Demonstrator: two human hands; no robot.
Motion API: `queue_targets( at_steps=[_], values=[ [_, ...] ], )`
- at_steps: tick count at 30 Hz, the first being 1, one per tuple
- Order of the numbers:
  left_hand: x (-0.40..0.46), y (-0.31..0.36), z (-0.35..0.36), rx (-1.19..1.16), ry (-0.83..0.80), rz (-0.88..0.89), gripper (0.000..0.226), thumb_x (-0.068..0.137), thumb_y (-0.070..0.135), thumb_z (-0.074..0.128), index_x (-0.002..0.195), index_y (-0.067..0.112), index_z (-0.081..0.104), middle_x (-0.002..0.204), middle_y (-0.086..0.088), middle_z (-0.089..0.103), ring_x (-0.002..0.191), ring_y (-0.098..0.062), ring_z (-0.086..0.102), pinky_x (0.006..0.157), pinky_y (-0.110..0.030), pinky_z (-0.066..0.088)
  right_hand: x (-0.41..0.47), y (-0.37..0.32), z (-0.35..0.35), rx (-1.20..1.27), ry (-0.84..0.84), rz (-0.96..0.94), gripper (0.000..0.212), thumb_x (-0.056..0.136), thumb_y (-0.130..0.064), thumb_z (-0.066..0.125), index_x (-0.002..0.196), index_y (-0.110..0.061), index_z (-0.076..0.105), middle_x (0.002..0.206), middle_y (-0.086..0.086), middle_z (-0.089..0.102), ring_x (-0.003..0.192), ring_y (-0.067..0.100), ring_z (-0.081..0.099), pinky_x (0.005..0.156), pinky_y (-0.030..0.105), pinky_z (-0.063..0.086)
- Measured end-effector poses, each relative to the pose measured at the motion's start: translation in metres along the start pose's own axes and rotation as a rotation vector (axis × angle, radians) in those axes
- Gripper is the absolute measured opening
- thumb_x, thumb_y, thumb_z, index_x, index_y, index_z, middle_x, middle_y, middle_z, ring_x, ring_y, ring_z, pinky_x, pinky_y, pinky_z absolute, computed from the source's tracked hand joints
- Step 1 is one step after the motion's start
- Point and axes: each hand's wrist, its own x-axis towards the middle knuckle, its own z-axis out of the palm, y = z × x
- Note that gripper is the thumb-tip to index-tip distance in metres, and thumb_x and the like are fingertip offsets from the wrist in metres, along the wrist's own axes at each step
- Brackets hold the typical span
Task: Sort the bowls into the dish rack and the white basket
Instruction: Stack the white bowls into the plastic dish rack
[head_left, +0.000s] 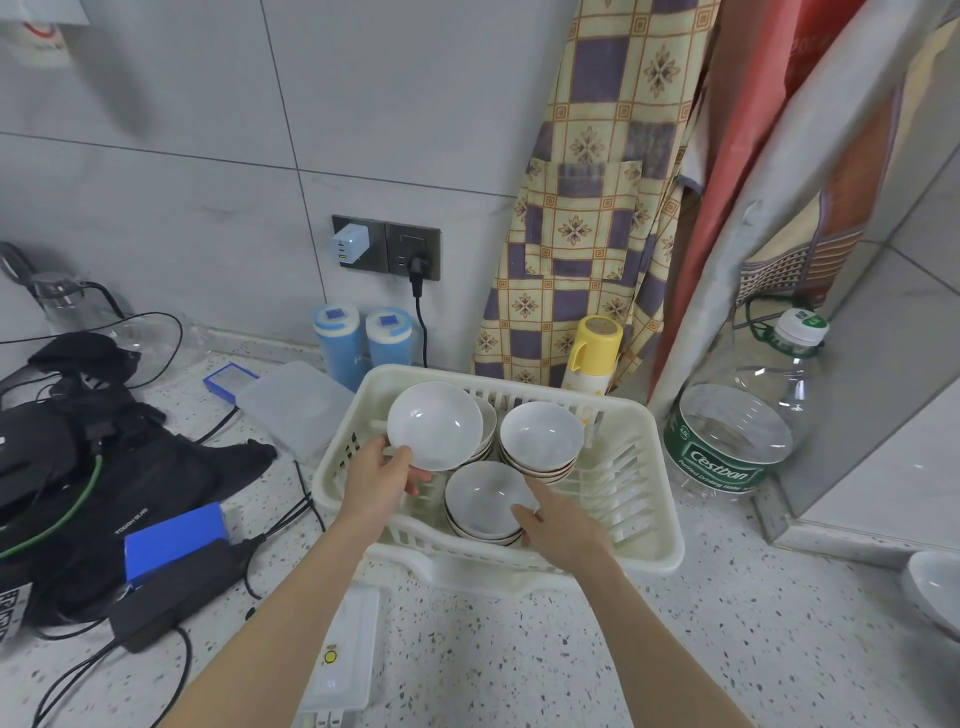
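A white slotted basket (649, 525) stands on the speckled counter and holds three stacks of white bowls. My left hand (376, 480) grips the near rim of a white bowl (435, 423), held tilted above the back-left stack (487, 421). My right hand (558, 525) pinches the near rim of the top bowl of the front stack (483, 501), thumb inside it. The back-right stack (540, 436) stands untouched. Part of another white bowl (935, 592) shows at the right edge.
Black bags, cables and a blue box (171, 538) crowd the left counter. Behind the basket stand two blue containers (358, 343), a yellow-capped flask (595, 353) and a hanging apron. A large water bottle (748, 410) stands right of the basket. A white power strip (345, 654) lies in front.
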Motion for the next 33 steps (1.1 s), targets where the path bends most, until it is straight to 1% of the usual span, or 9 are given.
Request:
queue_targets(
  at_steps=[5, 11, 15, 18, 21, 24, 27, 30, 33],
  values=[
    [-0.003, 0.004, -0.002, -0.017, -0.057, -0.013, 0.025, 0.091, 0.009, 0.048, 0.109, 0.023, 0.059, 0.065, -0.003, 0.075, 0.041, -0.004, 0.056, 0.045, -0.016, 0.04, -0.003, 0.001, 0.002, 0.068, 0.152, 0.028, 0.048, 0.098, -0.052, 0.03, 0.144, -0.039, 0.031, 0.095, -0.007, 0.071, 0.093, 0.018, 0.065, 0.082, 0.036, 0.05],
    [-0.006, 0.01, -0.008, 0.0, -0.234, -0.048, 0.026, 0.092, 0.008, 0.05, 0.114, 0.019, 0.061, 0.073, -0.009, 0.076, 0.045, -0.005, 0.058, 0.04, -0.01, 0.039, -0.004, 0.003, 0.001, 0.272, 0.213, 0.0, 0.038, 0.096, -0.056, 0.028, 0.122, -0.042, 0.051, 0.078, -0.017, 0.068, 0.079, 0.001, 0.061, 0.068, 0.028, 0.041],
    [-0.007, 0.013, -0.009, 0.127, -0.4, -0.062, 0.023, 0.092, 0.012, 0.051, 0.11, 0.019, 0.063, 0.074, -0.007, 0.077, 0.049, -0.006, 0.063, 0.041, -0.009, 0.041, -0.007, 0.004, -0.001, 0.361, 0.2, -0.072, 0.04, 0.093, -0.06, 0.023, 0.112, -0.044, 0.055, 0.081, -0.024, 0.068, 0.088, -0.004, 0.058, 0.084, 0.034, 0.046],
    [-0.006, 0.013, -0.006, 0.156, -0.481, -0.079, 0.017, 0.094, 0.012, 0.053, 0.107, 0.017, 0.063, 0.075, -0.004, 0.077, 0.055, -0.007, 0.068, 0.048, -0.012, 0.047, -0.009, 0.002, -0.004, 0.393, 0.152, -0.108, 0.049, 0.086, -0.067, 0.029, 0.123, -0.046, 0.053, 0.086, -0.024, 0.07, 0.098, -0.002, 0.06, 0.093, 0.038, 0.047],
    [-0.004, 0.013, -0.002, 0.175, -0.559, -0.1, 0.018, 0.094, 0.012, 0.053, 0.109, 0.015, 0.063, 0.084, -0.001, 0.078, 0.073, -0.014, 0.074, 0.054, -0.02, 0.051, -0.011, 0.002, -0.005, 0.357, 0.115, -0.101, 0.046, 0.089, -0.059, 0.044, 0.133, -0.045, 0.045, 0.102, -0.02, 0.071, 0.109, 0.005, 0.06, 0.096, 0.043, 0.047],
    [-0.003, 0.013, 0.004, 0.255, -0.618, -0.11, 0.018, 0.093, 0.015, 0.052, 0.108, 0.021, 0.061, 0.087, 0.0, 0.079, 0.082, -0.017, 0.074, 0.056, -0.021, 0.047, -0.014, 0.002, -0.005, 0.322, 0.149, -0.092, 0.045, 0.092, -0.047, 0.048, 0.136, -0.043, 0.039, 0.102, -0.016, 0.07, 0.1, 0.008, 0.062, 0.089, 0.039, 0.05],
    [-0.001, 0.012, 0.007, 0.343, -0.636, -0.115, 0.025, 0.092, 0.019, 0.051, 0.117, 0.018, 0.057, 0.084, -0.001, 0.079, 0.063, -0.006, 0.065, 0.057, -0.02, 0.045, -0.013, 0.002, -0.003, 0.302, 0.16, -0.097, 0.046, 0.092, -0.04, 0.046, 0.137, -0.04, 0.036, 0.088, -0.016, 0.068, 0.084, 0.008, 0.061, 0.078, 0.035, 0.049],
    [0.001, 0.008, 0.008, 0.377, -0.622, -0.079, 0.041, 0.09, 0.021, 0.053, 0.129, 0.03, 0.044, 0.085, -0.002, 0.079, 0.07, -0.016, 0.062, 0.062, -0.027, 0.045, -0.011, 0.002, -0.003, 0.294, 0.155, -0.081, 0.045, 0.093, -0.037, 0.044, 0.137, -0.039, 0.037, 0.085, -0.014, 0.066, 0.077, 0.008, 0.059, 0.071, 0.032, 0.046],
    [0.002, 0.005, 0.01, 0.424, -0.578, -0.044, 0.048, 0.085, 0.022, 0.054, 0.13, 0.036, 0.044, 0.087, -0.004, 0.078, 0.066, -0.022, 0.064, 0.064, -0.029, 0.045, -0.011, 0.002, -0.001, 0.28, 0.165, -0.068, 0.043, 0.092, -0.035, 0.044, 0.136, -0.038, 0.04, 0.08, -0.012, 0.065, 0.07, 0.007, 0.058, 0.064, 0.028, 0.044]
  ],
)
